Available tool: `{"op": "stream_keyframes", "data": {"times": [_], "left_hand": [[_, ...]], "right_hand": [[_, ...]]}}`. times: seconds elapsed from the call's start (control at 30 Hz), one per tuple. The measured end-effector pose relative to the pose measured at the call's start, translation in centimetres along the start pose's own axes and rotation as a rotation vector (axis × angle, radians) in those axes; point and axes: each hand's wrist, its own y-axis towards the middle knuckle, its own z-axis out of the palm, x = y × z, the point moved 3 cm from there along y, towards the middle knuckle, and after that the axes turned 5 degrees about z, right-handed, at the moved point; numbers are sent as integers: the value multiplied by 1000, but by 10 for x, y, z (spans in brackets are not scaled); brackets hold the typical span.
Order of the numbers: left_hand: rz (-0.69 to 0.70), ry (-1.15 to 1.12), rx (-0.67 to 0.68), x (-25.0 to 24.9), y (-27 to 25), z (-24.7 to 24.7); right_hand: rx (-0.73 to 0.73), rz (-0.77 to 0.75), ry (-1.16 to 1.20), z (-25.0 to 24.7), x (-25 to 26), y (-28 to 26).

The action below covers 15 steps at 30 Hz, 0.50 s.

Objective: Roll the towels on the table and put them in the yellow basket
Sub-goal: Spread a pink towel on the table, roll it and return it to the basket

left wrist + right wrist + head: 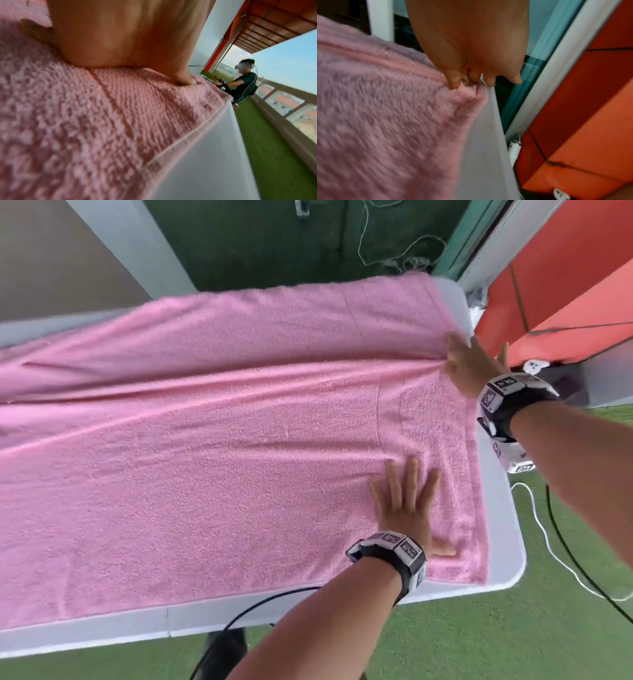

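Observation:
A large pink towel (222, 440) lies spread over the white table (507, 546), with a long crease running across its middle. My left hand (407, 501) lies flat on the towel near its right end, fingers straight and spread; up close the left hand (120, 40) presses into the towel (68, 121). My right hand (469, 361) is at the towel's right edge, where the crease ends. In the right wrist view its fingertips (454, 82) pinch the bunched edge of the towel (385, 121). No yellow basket is in view.
The table's right end and near edge border green turf (445, 645). A white cable (548, 542) and a black one trail on the floor to the right. An orange wall (565, 285) stands close beside the table. Another person (243, 82) sits far off along the balcony.

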Motion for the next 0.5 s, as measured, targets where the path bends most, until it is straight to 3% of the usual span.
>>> {"op": "stream_keyframes", "data": {"times": [0.1, 0.2, 0.33, 0.5], "left_hand": [[20, -75, 65, -17, 15, -8], [88, -175, 23, -4, -4, -28], [31, -144, -191, 69, -82, -44], [-119, -54, -238, 164, -192, -20]], "right_hand": [[-39, 57, 93, -1, 0, -6], [-132, 22, 221, 3, 20, -33], [-186, -117, 428, 25, 50, -122], [-75, -140, 441, 92, 44, -249]]}}
